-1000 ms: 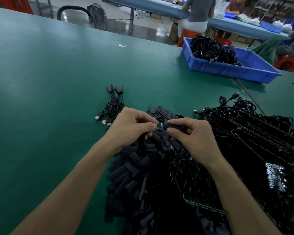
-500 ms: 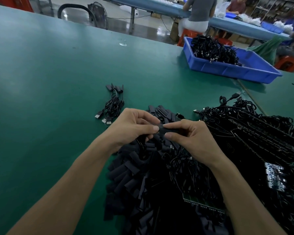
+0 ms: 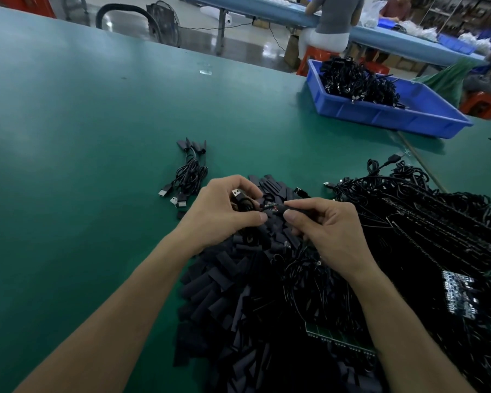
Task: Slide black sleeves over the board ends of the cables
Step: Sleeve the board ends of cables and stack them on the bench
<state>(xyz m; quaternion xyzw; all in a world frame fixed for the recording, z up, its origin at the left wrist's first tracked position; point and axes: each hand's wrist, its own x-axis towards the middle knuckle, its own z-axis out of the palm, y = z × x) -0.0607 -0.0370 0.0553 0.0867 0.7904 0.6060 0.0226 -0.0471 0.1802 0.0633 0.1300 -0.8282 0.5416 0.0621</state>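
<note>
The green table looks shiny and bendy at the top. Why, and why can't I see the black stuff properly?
Head view: the green table mat shows pale patches, glare from lights overhead; its far edge curves because the wide-angle lens bends lines. The pile of black sleeves and the heap of black cables are dark on dark, so details merge. The blue plastic tray looks slightly soft.
</note>
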